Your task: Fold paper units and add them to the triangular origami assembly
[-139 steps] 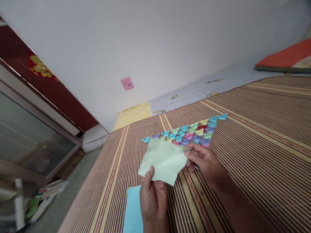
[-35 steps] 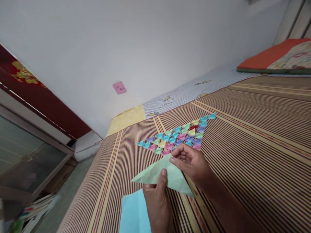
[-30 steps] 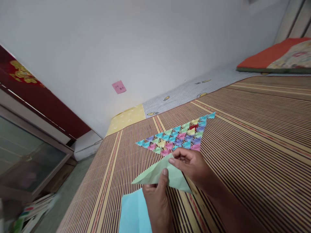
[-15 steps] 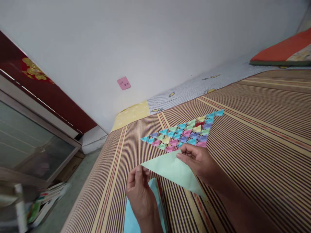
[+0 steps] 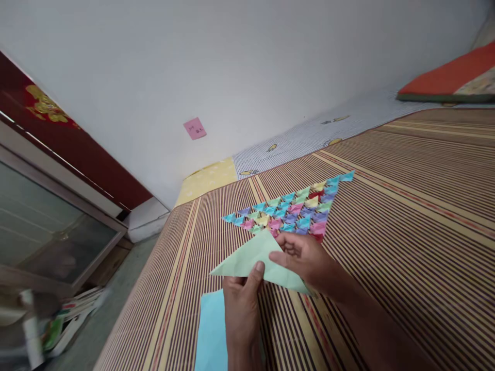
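Observation:
A pale green sheet of paper [image 5: 251,257], folded into a triangle, is held above the striped mat [image 5: 406,216]. My left hand [image 5: 242,304] pinches its lower edge with the thumb on top. My right hand [image 5: 305,260] grips the right side near the top corner, fingers closed on the paper. Just beyond it, a triangular patchwork of many small folded coloured papers [image 5: 294,211] lies flat on the mat. Below my left hand a light blue sheet [image 5: 211,332] lies on the mat, partly hidden by my wrist.
A white wall with a pink sticky note [image 5: 194,128] runs along the back. A checked cloth [image 5: 309,139] and a yellow cloth [image 5: 209,178] edge the mat. An orange cushion [image 5: 448,77] lies far right. A glass-fronted cabinet [image 5: 46,216] and books on the floor [image 5: 65,324] stand left.
The flat green sheet has become a folded triangle. Half a second ago my left hand was off it; now it grips the lower edge again, and the triangle sits slightly higher.

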Tool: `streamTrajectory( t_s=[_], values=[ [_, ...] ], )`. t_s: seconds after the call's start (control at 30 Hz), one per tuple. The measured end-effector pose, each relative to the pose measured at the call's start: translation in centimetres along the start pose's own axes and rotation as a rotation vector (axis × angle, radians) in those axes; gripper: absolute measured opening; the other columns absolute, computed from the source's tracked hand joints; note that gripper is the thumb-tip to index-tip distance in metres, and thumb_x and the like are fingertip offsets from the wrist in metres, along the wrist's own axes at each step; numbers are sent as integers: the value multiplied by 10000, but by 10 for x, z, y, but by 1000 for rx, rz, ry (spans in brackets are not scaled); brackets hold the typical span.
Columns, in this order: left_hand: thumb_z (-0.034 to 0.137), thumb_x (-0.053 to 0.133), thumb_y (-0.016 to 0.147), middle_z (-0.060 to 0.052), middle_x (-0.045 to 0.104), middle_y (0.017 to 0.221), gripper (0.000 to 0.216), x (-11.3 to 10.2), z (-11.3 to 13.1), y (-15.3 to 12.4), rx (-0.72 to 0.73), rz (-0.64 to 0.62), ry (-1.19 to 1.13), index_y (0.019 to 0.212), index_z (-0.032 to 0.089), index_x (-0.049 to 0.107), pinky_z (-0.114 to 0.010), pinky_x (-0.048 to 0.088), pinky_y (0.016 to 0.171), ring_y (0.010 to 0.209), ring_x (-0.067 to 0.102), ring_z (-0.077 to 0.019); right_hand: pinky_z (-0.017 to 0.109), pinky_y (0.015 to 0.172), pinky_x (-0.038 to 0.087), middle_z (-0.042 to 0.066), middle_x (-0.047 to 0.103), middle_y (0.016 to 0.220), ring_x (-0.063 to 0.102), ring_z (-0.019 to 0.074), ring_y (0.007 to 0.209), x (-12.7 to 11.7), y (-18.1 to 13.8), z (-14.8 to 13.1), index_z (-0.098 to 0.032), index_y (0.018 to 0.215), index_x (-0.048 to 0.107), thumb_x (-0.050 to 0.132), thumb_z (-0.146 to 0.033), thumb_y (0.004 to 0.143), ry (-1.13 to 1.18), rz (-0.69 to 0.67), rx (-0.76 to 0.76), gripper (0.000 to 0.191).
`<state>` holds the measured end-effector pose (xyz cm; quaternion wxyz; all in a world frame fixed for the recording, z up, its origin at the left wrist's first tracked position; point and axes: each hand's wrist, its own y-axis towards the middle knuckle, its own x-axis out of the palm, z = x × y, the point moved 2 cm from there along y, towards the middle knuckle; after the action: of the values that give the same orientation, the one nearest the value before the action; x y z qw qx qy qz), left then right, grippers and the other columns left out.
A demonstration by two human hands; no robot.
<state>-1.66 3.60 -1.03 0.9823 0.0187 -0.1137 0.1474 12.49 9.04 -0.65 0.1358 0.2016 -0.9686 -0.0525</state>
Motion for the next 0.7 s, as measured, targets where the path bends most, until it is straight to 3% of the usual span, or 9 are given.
streamTrajectory(
  t_s=[0.07,0.13,0.3,0.47,0.6,0.7],
  values=[
    [293,818,757,-105,785,980,317,-4,2,1,18,58,18,1033,142,778,-406,525,932,935,716,-263,259,619,471,8,673,757,631,175,699,5,-1,2,-166,841,675,720,-326,803,-21,-96,46,171],
    [303,831,736,-91,782,915,290,-9,3,3,55,125,44,971,138,787,-385,530,902,898,715,-255,250,586,449,-1,651,704,615,164,654,5,-2,5,-167,778,660,692,-317,812,-59,-105,59,157],
    [317,859,689,15,653,625,221,-21,7,8,192,343,71,670,157,709,-256,477,613,571,560,-128,224,502,403,-36,580,573,543,121,516,-7,-2,8,-176,706,637,701,-288,795,-152,-68,76,157],
    [320,832,725,23,618,587,208,-17,9,6,196,306,113,656,166,709,-261,484,640,589,562,-141,244,631,476,0,682,733,622,147,682,1,-1,6,-170,821,697,733,-313,785,-143,-88,49,152],
    [320,853,698,3,651,609,211,-16,7,5,178,319,87,678,147,735,-272,498,642,606,591,-155,230,520,443,-15,649,581,570,122,516,11,-3,15,-183,676,610,694,-309,791,-77,-152,123,190],
    [306,877,663,7,660,638,225,-22,6,8,183,391,15,725,140,737,-237,473,589,580,570,-125,217,474,419,-10,654,549,554,114,469,3,-5,16,-188,659,595,687,-312,805,-102,-218,173,212]
  ],
)
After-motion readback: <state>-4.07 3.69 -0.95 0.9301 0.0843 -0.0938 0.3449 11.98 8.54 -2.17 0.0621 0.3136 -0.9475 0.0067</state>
